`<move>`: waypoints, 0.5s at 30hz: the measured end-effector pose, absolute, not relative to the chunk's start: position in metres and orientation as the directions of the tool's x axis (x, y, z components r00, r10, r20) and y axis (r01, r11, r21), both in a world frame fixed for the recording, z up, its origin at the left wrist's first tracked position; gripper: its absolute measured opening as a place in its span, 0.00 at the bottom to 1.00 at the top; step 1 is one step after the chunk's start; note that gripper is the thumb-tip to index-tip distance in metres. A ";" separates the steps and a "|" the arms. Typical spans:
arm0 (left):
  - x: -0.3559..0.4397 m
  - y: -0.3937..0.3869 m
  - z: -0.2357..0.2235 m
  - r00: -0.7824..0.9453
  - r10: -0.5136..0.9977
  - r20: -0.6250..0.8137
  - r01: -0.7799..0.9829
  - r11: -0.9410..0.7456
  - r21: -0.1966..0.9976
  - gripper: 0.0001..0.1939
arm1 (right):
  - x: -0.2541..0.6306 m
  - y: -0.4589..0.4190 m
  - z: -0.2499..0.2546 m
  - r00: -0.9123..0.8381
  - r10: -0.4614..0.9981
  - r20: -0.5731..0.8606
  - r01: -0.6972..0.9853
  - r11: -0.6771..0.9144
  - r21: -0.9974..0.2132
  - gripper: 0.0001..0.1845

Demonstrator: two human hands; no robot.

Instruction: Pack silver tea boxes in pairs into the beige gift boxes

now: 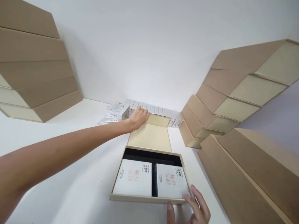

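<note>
In front of me lies an open gift box [146, 199] with a cream rim and a black lining. Two white tea boxes [133, 179] with orange and black print sit in it side by side. Its cream lid [150, 138] is folded back, its end flap [160, 120] standing up at the far end. My left hand [139, 118] reaches over the lid, fingers closed over the flap's top edge; the fingertips are partly hidden. My right hand [195, 207] holds the near right corner, thumb at the front wall and fingers at the side.
Behind the flap a row of small white boxes [161, 111] stands against the wall, with a few more stacked [118, 110] at its left. Brown boxes are piled high at left [46, 73] and right [224, 84]. More brown boxes [247, 174] lie close on the right.
</note>
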State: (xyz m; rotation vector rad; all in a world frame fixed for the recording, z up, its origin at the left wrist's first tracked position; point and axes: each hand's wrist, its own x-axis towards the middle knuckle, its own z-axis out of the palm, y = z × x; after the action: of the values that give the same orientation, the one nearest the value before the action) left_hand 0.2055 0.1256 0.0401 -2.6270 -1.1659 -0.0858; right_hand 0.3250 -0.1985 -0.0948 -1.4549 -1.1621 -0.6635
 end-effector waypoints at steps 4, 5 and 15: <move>0.206 0.128 0.029 0.608 0.745 0.275 0.794 -0.566 -0.222 0.20 | 0.323 -0.196 -0.095 0.358 0.278 0.892 0.914 0.092 -0.395 0.28; 0.207 0.129 0.027 0.597 0.747 0.292 0.802 -0.557 -0.216 0.20 | 0.322 -0.196 -0.095 0.364 0.272 0.891 0.912 0.091 -0.401 0.28; 0.200 0.127 0.044 0.661 0.656 0.364 0.743 -0.642 -0.192 0.16 | 0.315 -0.197 -0.090 0.431 0.284 0.856 0.861 0.156 -0.485 0.29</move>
State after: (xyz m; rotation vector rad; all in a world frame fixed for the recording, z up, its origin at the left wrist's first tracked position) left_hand 0.1998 0.1268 0.0439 -2.5555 -1.1121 -0.3745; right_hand 0.3148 -0.1971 -0.0903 -1.4006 -1.1036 -0.5644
